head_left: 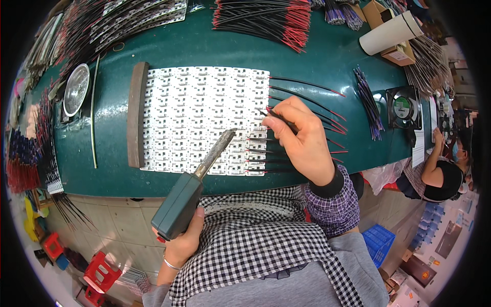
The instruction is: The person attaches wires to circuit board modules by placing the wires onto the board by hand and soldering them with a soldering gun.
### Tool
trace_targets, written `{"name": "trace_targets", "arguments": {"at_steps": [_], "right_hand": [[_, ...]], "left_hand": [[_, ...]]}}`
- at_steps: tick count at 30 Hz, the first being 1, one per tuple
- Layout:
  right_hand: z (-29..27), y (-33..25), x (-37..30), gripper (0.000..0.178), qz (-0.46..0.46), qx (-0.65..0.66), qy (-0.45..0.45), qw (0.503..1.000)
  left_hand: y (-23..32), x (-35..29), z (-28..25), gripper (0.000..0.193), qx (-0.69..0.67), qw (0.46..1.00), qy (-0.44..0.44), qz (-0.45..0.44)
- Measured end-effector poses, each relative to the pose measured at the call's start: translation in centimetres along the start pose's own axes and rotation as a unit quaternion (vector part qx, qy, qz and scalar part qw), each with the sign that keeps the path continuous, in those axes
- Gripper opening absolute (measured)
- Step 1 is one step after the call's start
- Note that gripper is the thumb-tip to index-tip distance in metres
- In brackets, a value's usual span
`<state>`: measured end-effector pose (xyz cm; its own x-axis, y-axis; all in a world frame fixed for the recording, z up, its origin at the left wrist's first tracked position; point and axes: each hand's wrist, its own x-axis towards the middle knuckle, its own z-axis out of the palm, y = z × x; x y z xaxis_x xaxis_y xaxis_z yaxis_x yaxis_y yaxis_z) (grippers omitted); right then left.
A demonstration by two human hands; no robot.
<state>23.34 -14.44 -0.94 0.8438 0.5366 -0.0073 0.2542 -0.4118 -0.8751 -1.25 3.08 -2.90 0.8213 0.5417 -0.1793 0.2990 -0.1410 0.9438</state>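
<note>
In the head view, we have a white circuit panel [204, 120] lying flat on the green bench [317, 66], with a dark bar [136, 115] along its left edge. Thin red-and-black leads [307, 82] run out from its right edge, with gaps between them. Our right hand [307, 138] is over that edge, its thumb and forefinger pinched together on a dark wire [264, 112]; the exact contact is partly hidden by the fingers. Our left hand [184, 243] is wrapped around the body of a soldering gun [176, 207], whose tip is over the panel; we cannot tell whether it touches.

We judge the wire light and bendy, best taken close to its end, so the free tip stays short and steady. The panel looks thin and stiff, its small parts easily damaged, so we would hold it by bare edges. The gun is likely the heaviest piece, gripped only by its body, since the metal shaft may be hot.
</note>
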Motion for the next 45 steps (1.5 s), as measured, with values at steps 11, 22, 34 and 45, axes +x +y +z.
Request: {"name": "trace_targets", "arguments": {"at_steps": [11,22,34,45], "right_hand": [[1.6,0.8,0.5,0.011,0.026,-0.053,-0.007,0.998],[2.0,1.5,0.5,0.010,-0.021,-0.073,-0.001,0.997],[1.9,1.3,0.6,0.011,-0.008,-0.107,-0.011,0.994],[1.6,1.2,1.0,0.012,-0.007,-0.091,-0.034,0.995]], "left_hand": [[1.0,1.3,0.6,0.045,0.008,0.999,-0.016,-0.032],[2.1,3.2,1.8,0.020,0.060,0.997,-0.014,0.045],[2.7,3.5,1.7,0.018,0.114,0.989,-0.044,0.080],[1.9,2.9,1.7,0.022,0.049,0.994,0.003,0.093]]}}
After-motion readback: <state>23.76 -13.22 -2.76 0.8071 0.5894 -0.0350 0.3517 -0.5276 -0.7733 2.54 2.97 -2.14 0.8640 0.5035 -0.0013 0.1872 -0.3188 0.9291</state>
